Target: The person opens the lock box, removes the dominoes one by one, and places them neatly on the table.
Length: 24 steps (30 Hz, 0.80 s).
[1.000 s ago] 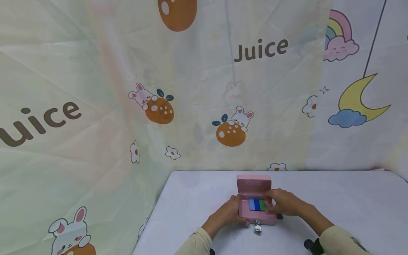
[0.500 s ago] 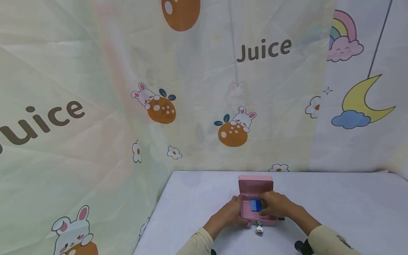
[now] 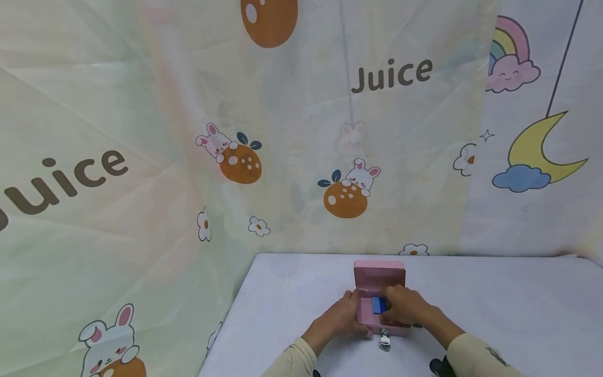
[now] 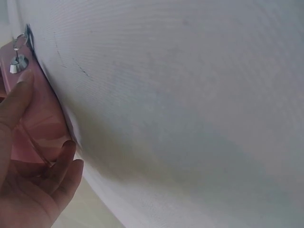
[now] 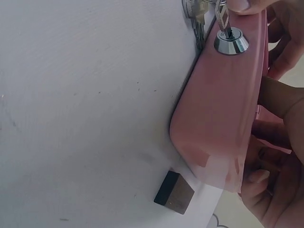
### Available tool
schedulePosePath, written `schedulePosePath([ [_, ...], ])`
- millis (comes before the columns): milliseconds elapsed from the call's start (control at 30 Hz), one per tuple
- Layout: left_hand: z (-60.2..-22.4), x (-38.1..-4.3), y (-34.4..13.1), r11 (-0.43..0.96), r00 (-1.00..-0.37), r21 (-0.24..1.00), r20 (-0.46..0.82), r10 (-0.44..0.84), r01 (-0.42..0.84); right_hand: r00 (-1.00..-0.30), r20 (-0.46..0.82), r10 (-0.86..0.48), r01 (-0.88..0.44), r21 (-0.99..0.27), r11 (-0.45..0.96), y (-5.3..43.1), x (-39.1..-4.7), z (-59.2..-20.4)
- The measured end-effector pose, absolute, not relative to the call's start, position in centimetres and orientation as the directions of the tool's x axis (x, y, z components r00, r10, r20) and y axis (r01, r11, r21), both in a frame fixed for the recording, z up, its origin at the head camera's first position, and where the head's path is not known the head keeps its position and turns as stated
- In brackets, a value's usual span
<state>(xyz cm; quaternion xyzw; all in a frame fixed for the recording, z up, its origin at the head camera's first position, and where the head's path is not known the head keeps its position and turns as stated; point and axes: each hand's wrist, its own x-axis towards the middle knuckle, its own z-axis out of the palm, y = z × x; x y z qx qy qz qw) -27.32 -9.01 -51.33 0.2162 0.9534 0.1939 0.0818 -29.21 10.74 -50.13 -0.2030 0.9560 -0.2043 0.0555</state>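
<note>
A pink metal cash box (image 3: pixel 360 318) stands on the table with its lid (image 3: pixel 379 277) raised. My left hand (image 3: pixel 343 315) grips the box's left side, its thumb along the front wall near the lock (image 5: pixel 231 42). A key sits in this lock, and a second key (image 5: pixel 198 21) hangs from the ring. Inside the box lie a light blue block (image 3: pixel 375 305) and a darker blue block (image 3: pixel 383 306). My right hand (image 3: pixel 404 305) reaches in from the right, thumb and fingers curled at the darker blue block's ends. What lies under that hand is hidden.
A small block with a dark side and a brown side (image 5: pixel 175 192) lies on the white table (image 3: pixel 292 293), just right of the box. Printed cloth (image 3: pixel 292 104) hangs behind and at the left of the table.
My right hand has moved left inside the box and now covers the green block seen earlier. My left hand keeps its grip on the box. The head view has shifted slightly.
</note>
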Motion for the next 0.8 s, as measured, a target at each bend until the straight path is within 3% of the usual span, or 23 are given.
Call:
schedulePosePath([
  [500,-51.4,-27.3,-8.9,0.840,-0.900,0.409,-0.092,0.425,0.355,-0.905,-0.025,-0.424,-0.384,-0.377,0.843,9.9,-29.3,-50.5],
  [800,-51.4,-27.3,-9.0,0.846,-0.899,0.384,-0.083,0.430,0.369,-0.907,0.043,-0.419,-0.405,-0.361,0.840,9.6,-29.4,-50.9],
])
